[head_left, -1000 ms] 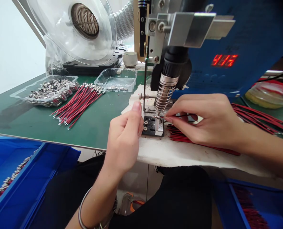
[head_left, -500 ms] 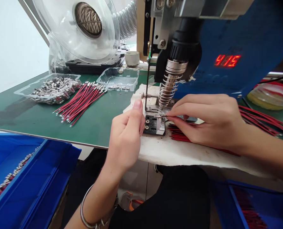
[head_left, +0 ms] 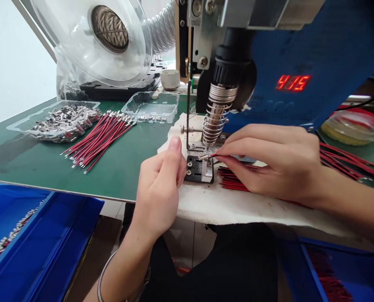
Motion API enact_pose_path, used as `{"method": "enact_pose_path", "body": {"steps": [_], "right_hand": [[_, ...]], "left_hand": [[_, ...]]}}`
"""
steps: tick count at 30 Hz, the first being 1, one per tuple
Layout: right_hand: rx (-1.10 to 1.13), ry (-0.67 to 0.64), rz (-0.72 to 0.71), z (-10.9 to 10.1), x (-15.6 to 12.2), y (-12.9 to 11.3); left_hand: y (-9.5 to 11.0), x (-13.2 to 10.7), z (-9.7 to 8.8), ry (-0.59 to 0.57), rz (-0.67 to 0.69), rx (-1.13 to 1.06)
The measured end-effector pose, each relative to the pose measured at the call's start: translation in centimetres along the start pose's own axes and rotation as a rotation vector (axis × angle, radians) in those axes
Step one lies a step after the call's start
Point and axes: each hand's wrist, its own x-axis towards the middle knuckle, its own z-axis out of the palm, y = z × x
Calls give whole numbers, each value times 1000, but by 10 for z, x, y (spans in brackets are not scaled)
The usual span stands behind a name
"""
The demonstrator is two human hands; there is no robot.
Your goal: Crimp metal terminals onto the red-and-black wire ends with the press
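My right hand (head_left: 273,159) pinches a thin red wire (head_left: 205,156) and holds its metal-tipped end over the small black jig (head_left: 197,168), under the coiled spring nozzle (head_left: 214,121) of the blue machine (head_left: 300,50). Under that hand lies a bundle of red wires (head_left: 234,180) on a white cloth (head_left: 231,205). My left hand (head_left: 160,188) is curled closed just left of the jig, thumb up against the edge of the cloth; what it holds, if anything, is hidden.
On the green mat (head_left: 48,163) lie finished red wires (head_left: 97,138), a clear tray of metal terminals (head_left: 61,121) and another clear tray (head_left: 152,107). A clear reel (head_left: 101,37) stands behind. Blue bins (head_left: 32,247) sit below. More red wires (head_left: 347,161) lie at right.
The wire tip has come slightly out from under the nozzle toward the right hand. The machine head looks higher in view than a second ago. The left hand stays beside the jig.
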Motion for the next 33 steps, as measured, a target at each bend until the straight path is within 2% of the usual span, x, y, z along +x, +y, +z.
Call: {"method": "enact_pose_path", "body": {"steps": [11,17,19,21,22,24,26,30,33], "right_hand": [[9,-18,35,-2,0,-3],[-27,45,-38,-5,0,-3],[-22,65,-44,-5,0,-4],[-12,82,-30,-6,0,-5],[-18,94,-18,-6,1,-6],[-29,110,6,-9,2,-7],[25,91,-6,-12,2,-9],[273,4,-137,-15,2,-11],[319,-44,-206,-12,1,-13]], "left_hand": [[-1,0,-4,5,-11,-3],[-3,-3,-3,210,71,-128],[-2,-13,-2,261,116,-117],[0,-29,-1,268,164,-13],[2,-37,0,250,182,69],[6,-52,5,125,188,220],[10,-61,12,14,199,274],[12,-61,26,-125,227,181],[10,-59,34,-169,257,93]]}}
